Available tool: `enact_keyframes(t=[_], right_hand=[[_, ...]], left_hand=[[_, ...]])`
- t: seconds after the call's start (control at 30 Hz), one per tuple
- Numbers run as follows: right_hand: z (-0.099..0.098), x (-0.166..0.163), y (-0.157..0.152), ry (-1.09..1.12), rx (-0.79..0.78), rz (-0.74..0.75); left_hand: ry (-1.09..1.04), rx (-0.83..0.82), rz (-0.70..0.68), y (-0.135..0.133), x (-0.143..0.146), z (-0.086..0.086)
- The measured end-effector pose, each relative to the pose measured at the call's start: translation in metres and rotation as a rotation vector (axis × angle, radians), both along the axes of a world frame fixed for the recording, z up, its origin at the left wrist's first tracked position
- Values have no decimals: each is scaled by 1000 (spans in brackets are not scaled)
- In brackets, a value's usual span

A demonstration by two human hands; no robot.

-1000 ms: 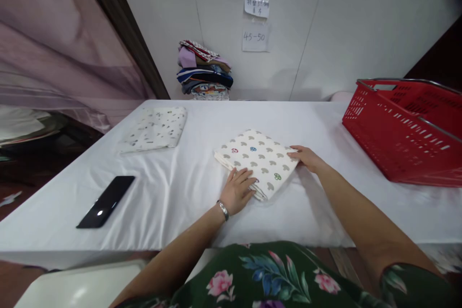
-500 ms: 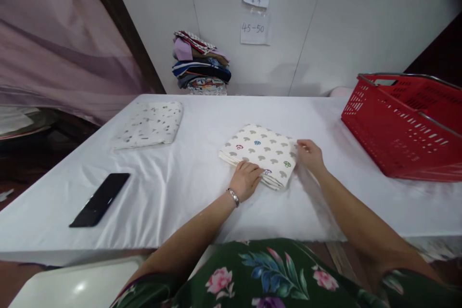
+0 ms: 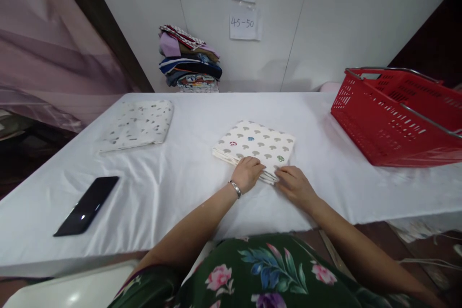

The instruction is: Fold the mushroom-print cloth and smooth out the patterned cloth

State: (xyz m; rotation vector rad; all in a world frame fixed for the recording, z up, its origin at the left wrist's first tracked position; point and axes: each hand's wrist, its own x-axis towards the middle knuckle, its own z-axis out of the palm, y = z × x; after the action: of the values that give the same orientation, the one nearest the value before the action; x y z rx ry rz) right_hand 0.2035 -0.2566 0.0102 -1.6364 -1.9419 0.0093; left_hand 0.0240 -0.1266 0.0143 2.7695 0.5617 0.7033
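A folded cream cloth printed with small mushrooms (image 3: 257, 146) lies in the middle of the white-covered table (image 3: 187, 187). My left hand (image 3: 247, 173), with a bracelet on its wrist, rests with curled fingers on the cloth's near edge. My right hand (image 3: 294, 186) lies beside it at the cloth's near right corner, fingers pressed on the edge. Both hands touch the cloth and sit close together.
A second folded patterned cloth (image 3: 139, 124) lies at the back left. A black phone (image 3: 86, 205) rests near the front left edge. A red basket (image 3: 397, 118) stands at the right. A stack of folded fabrics (image 3: 187, 60) sits against the wall under paper notes (image 3: 244, 24).
My right hand has come from the cloth's far right corner to its near edge, beside my left hand. The cloth has been turned a little. The view has shifted.
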Motion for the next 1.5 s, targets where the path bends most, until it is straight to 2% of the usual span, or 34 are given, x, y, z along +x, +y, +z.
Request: enact_keyframes(t=[0.23,0.5,0.8,1.13,1.5], right_hand=[[-1,-4,1,7,40,-32],[-2,-9,-2,-52,84,-26],[-3,-12,-2,-117,15,-20],[-7,-6,-8,-131,65,-14],[-8,-4,-1,-178,84,16]], left_hand=[[-39,72,13,0,-2,-3],[-69,154,-40,1,-7,-7],[20,145,-69,6,-9,-4],[32,160,-44,8,-7,-2],[68,140,-38,8,-6,0]])
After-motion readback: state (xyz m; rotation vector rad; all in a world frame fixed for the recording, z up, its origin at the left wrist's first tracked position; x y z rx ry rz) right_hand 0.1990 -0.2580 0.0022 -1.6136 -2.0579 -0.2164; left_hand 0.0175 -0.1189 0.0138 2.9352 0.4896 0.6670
